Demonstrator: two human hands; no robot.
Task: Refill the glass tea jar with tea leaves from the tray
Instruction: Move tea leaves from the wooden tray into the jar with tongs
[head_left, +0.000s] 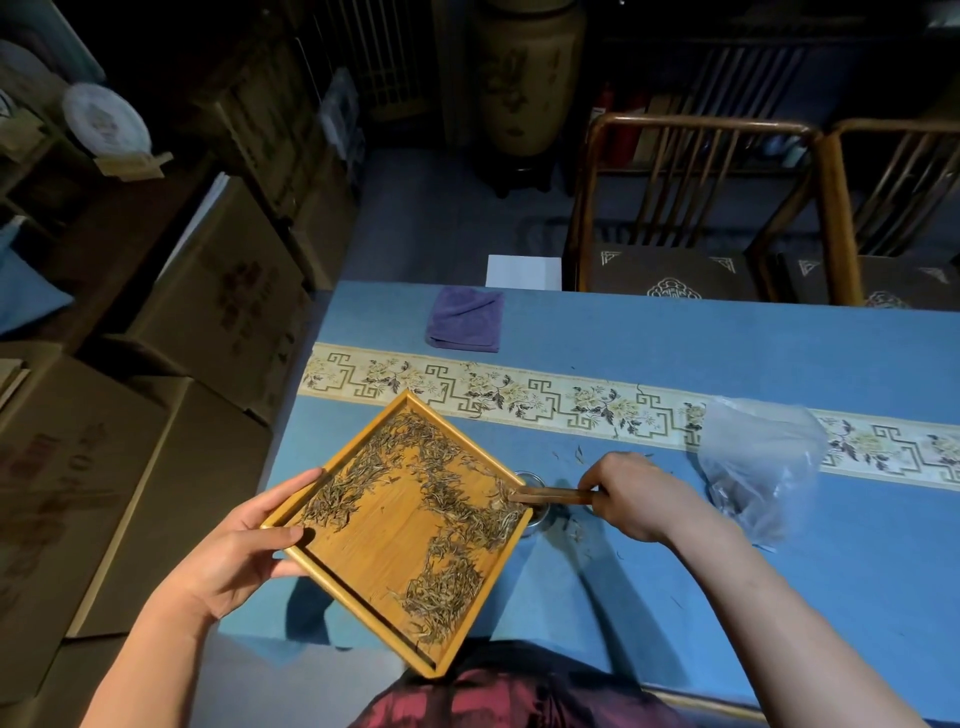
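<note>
left hand (236, 545): grips the left corner of the tray, thumb over the rim on top, fingers curled under; holds it raised off the table and tilted.
right hand (631, 496): fingers closed round one wooden scoop (550, 496), its tip lying at the tray's right corner among the leaves.
tray (374, 564): 1, square bamboo, turned corner-on like a diamond, right corner over the jar.
tea leaves (447, 499): loose dry strands, roughly 3 patches on the tray: upper band, right-corner heap, lower clump. Centre-left of the tray floor is bare wood.
glass tea jar (535, 480): 1, mostly hidden under the tray's right corner and the scoop; only part of the rim and side show; fill level cannot be told.
spilled leaves (574, 457): a few strays on the cloth near the jar, too small to count.
plastic bag (758, 462): 1, clear, crumpled, right of the right hand, lying partly on the patterned band.
purple cloth (465, 319): 1, folded, far side of the table.
table (675, 343): 1, blue covering, 1 floral patterned band across it.
chairs (691, 208): 2, wooden, behind the table.
cardboard boxes (218, 296): several, stacked at left.
large ceramic jar (530, 73): 1, on the floor at the back.
</note>
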